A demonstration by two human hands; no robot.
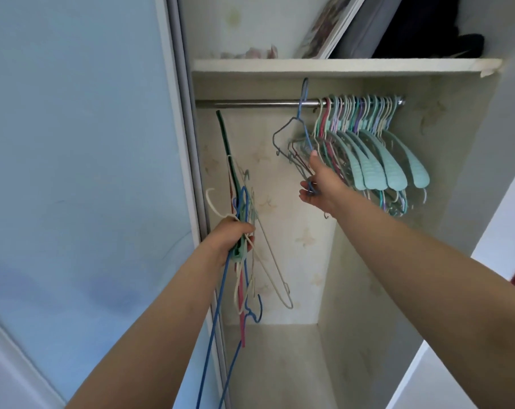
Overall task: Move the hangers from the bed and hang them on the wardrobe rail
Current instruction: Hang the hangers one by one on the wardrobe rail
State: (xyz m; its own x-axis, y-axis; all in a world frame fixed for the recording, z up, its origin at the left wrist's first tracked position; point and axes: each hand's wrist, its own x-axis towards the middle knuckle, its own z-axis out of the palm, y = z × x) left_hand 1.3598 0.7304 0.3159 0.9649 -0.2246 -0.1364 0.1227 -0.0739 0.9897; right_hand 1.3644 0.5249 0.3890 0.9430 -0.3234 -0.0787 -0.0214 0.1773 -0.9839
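At the far left stands the pale blue sliding door [73, 143] of the wardrobe, pushed aside. Just right of its edge, the left hand [232, 240] grips a tangled bundle of hangers [244, 219] — blue, red, green and cream wire ones — with the fingers curled round their middles; hooks stick up above the fist and long blue legs trail down below it. Above runs the metal rail [250, 103], bare along its left stretch. Further right, a blue hanger [302, 113] has its hook raised at the rail, its body tilted. The right hand [318, 184] holds that hanger's lower part, thumb up, fingers bent round the wire — whether the hook rests on the rail or only beside it I cannot tell. Right of it a packed row of hung hangers [377, 149], mostly teal, fills the rail's right end. Overhead, a white shelf [339, 65] carries a leaning picture frame [330, 28] and dark folded things [427, 28].
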